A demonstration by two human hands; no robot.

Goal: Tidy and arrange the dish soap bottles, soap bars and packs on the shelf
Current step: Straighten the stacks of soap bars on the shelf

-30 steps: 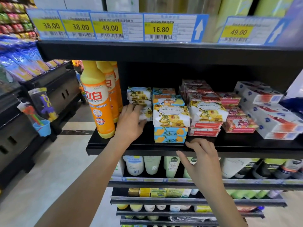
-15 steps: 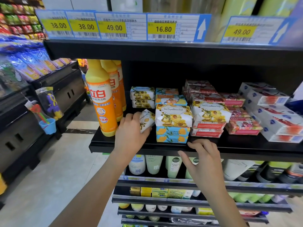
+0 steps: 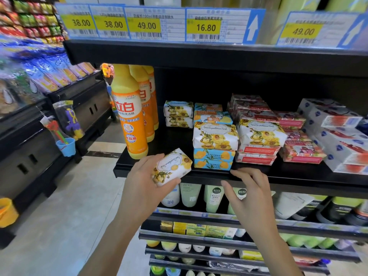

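Note:
My left hand [image 3: 143,186] grips a white soap bar with yellow flowers [image 3: 172,166], held tilted at the front edge of the black shelf [image 3: 298,179]. My right hand [image 3: 249,188] hovers at the shelf's front lip with loosely curled fingers, holding nothing. Orange dish soap bottles [image 3: 130,120] stand in a row at the shelf's left end. Behind lie two more flowered bars [image 3: 178,114]. A stack of flowered and blue-orange soap packs [image 3: 214,144] sits mid-shelf, beside red soap packs [image 3: 256,136] and white boxes [image 3: 338,136] on the right.
Price tags [image 3: 147,24] line the shelf above. Lower shelves hold tubes and bottles [image 3: 211,198]. A black display stand [image 3: 39,146] with hanging toys stands to the left across the floor aisle.
My left hand took a flowered soap bar from the back left of the shelf and drew it out to the front edge. The right hand stayed near the shelf lip.

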